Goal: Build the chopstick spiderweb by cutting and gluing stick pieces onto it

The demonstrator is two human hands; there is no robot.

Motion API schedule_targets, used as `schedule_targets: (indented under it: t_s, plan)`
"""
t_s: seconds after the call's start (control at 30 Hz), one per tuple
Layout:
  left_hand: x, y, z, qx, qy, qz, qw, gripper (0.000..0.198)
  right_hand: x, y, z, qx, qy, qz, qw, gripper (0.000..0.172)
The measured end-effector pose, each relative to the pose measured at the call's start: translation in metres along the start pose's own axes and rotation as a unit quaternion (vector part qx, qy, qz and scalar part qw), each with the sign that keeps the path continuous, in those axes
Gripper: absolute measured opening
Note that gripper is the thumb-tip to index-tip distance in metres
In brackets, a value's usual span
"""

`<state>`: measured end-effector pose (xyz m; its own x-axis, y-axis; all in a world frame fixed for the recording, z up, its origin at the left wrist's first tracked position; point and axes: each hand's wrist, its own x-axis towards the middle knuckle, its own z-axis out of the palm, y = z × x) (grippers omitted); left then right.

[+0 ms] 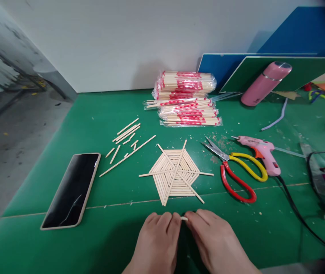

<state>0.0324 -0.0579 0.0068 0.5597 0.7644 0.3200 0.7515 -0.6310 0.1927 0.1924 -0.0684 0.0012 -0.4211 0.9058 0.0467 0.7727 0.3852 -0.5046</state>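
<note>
Close together at the table's front, my left hand [159, 232] and my right hand [212, 232] are both closed around a thin wooden stick [184, 218]. Only a short, pale length of it shows between my fingers; the rest is hidden. Just beyond them lies a hexagonal web [176, 173] made of wooden sticks, with longer sticks crossing at its middle and jutting past the edges. Left of the web, cut stick pieces [126, 133] of various lengths are scattered beside one long stick [128, 155].
Scissors [223, 156] with red and yellow handles lie right of the web, near a pink glue gun [261, 150] with a black cord. Plastic-wrapped stick bundles [187, 99] and a pink flask [265, 84] stand behind. A phone [72, 190] rests at left on the green table [117, 205].
</note>
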Motion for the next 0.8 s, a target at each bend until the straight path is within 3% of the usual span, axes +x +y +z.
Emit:
schedule_targets:
  t_s: [0.1,0.17,0.23,0.3,0.37,0.47,0.5,0.57,0.63,0.7,0.8]
  plan:
    - [0.002,-0.001,0.000,-0.010,-0.022,-0.011,1.000,0.026,0.005,-0.001,-0.009,0.021,-0.038,0.013,0.999,0.024]
    - [0.005,-0.004,-0.004,-0.059,-0.092,0.022,0.994,0.020,0.008,-0.003,-0.023,0.046,-0.103,0.015,0.994,0.023]
    - [0.011,-0.008,-0.016,-0.154,-0.188,0.095,0.965,0.018,0.008,-0.003,-0.041,0.100,-0.190,0.003,0.977,0.022]
    - [0.019,-0.012,-0.033,-0.259,-0.255,0.155,0.919,0.027,0.004,-0.001,-0.058,0.222,-0.241,-0.040,0.944,0.026]
    - [0.025,-0.017,-0.050,-0.313,-0.292,0.084,0.900,0.022,0.000,0.006,-0.068,0.335,-0.204,-0.038,0.919,0.032]
    - [0.025,-0.031,-0.057,-0.325,-0.175,-0.067,0.927,0.025,0.000,0.021,-0.066,0.428,-0.090,0.060,0.897,0.041]
    - [0.023,-0.038,-0.054,-0.305,-0.128,-0.103,0.938,0.025,0.002,0.026,-0.063,0.419,-0.051,0.128,0.898,0.039]
    - [0.018,-0.054,-0.043,-0.212,-0.038,-0.163,0.963,0.019,0.009,0.033,-0.053,0.384,0.011,0.211,0.899,0.031]
    - [0.014,-0.072,-0.030,-0.092,0.042,-0.182,0.978,0.020,0.016,0.036,-0.045,0.353,0.033,0.229,0.907,0.029]
    - [0.012,-0.090,-0.021,-0.007,0.067,-0.198,0.978,0.023,0.022,0.036,-0.039,0.338,0.034,0.211,0.917,0.030]
    - [0.016,-0.112,-0.014,0.066,0.033,-0.198,0.977,0.026,0.027,0.035,-0.036,0.329,0.036,0.185,0.925,0.029]
